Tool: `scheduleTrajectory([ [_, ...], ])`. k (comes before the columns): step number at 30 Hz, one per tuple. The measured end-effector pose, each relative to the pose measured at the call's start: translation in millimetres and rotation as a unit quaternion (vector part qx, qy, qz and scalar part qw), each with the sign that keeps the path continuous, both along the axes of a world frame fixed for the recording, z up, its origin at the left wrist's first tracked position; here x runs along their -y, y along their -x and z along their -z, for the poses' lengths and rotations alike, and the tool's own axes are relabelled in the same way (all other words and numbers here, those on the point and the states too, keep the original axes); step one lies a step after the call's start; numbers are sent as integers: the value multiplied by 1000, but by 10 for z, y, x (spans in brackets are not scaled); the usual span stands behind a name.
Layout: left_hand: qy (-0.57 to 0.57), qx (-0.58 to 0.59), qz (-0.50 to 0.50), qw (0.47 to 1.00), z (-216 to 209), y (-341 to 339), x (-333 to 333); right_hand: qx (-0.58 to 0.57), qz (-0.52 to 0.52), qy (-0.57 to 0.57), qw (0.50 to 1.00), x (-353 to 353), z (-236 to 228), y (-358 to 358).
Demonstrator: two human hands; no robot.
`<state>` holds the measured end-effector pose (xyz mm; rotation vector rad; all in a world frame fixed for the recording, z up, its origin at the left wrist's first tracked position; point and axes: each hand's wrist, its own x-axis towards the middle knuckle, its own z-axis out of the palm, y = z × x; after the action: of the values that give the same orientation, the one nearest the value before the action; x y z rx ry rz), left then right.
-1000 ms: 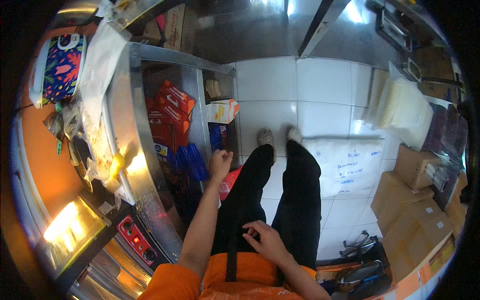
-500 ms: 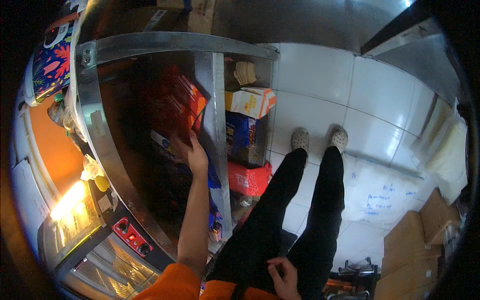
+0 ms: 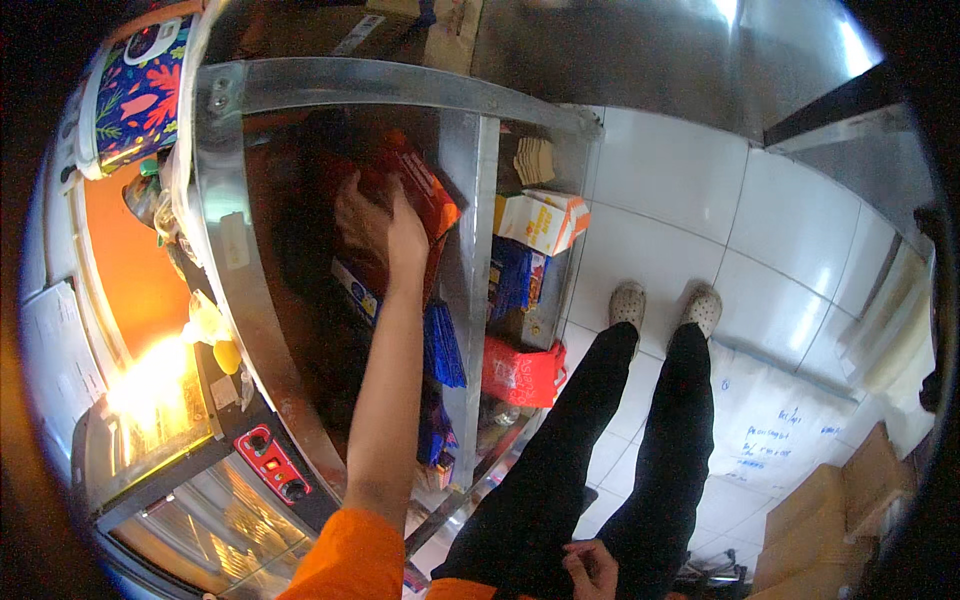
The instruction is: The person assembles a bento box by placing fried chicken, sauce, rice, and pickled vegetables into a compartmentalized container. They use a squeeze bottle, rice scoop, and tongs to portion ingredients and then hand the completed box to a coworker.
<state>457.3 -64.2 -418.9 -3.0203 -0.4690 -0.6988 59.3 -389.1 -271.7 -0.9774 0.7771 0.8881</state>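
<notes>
My left hand (image 3: 378,225) reaches into a dark shelf compartment on the left, its fingers apart over a stack of red and orange folded cartons (image 3: 425,185). Shadow hides part of the fingertips. Below the hand, flat blue packets (image 3: 443,345) stand along the shelf's inner side. My right hand (image 3: 590,568) is low by my thigh, its fingers loosely curled in with nothing visible in them.
A metal frame post (image 3: 482,290) divides the shelf. To its right are a white and orange carton (image 3: 545,222), blue packets (image 3: 515,275) and a red bag (image 3: 522,373). A lit warmer cabinet (image 3: 170,400) stands left; cardboard boxes (image 3: 815,530) stand lower right.
My left hand has moved farther up and in, from the lower edge of the red cartons to over them. The view has shifted slightly; my right hand stays by the thigh.
</notes>
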Motion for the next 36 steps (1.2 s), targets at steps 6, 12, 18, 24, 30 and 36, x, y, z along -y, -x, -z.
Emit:
scheduleTrajectory([
  [6,-117,-172,-134,969,195,-1430,-773,-11,63,-21,998,195,-313,-226],
  [12,-32,-218,-127,967,368,-1955,-1389,-65,-49,47,996,-16,318,171],
  [18,3,-144,-125,982,558,-1524,-1532,16,-26,35,999,-29,244,245],
  [24,212,103,-164,958,320,-1336,-1476,71,-98,69,990,7,346,-80],
  [30,253,284,-29,924,41,-764,-1439,64,-100,24,993,95,462,-193],
  [36,248,326,-61,910,-472,-227,-449,81,-120,-2,989,190,242,-564],
])
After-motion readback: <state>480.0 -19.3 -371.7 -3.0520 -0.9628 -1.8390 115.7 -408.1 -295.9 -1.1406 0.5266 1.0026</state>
